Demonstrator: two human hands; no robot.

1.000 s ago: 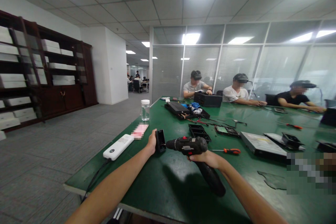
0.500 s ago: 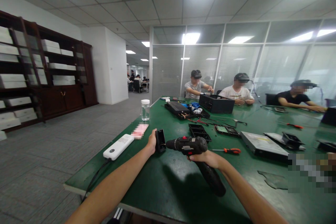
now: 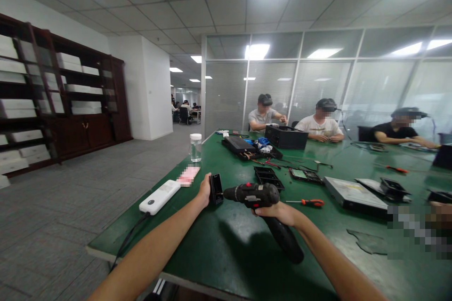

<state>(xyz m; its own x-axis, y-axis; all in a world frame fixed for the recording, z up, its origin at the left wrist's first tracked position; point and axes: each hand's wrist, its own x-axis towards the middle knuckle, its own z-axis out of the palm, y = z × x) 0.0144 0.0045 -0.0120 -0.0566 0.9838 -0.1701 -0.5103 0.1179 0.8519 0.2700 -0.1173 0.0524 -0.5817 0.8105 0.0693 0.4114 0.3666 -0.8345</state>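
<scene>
Black plastic housing (image 3: 216, 190) is gripped at its left side by the closed left hand (image 3: 204, 191), inward from the left edge of the worktop (image 3: 197, 254). Cordless drill (image 3: 252, 194) is held by its handle, right hand (image 3: 278, 213) wrapped round. Tip contact cannot be told. Housing best braced, drill kept square. Bare room is offered toward the near edge; rightward swing is limited by the orange-handled screwdriver (image 3: 312, 203).

Drill (image 3: 254, 194): matt plastic. Tabletop (image 3: 197, 244): smooth, glossy. Cabinet (image 3: 70, 132): smooth wood. Screwdriver handle (image 3: 312, 203): plastic.
</scene>
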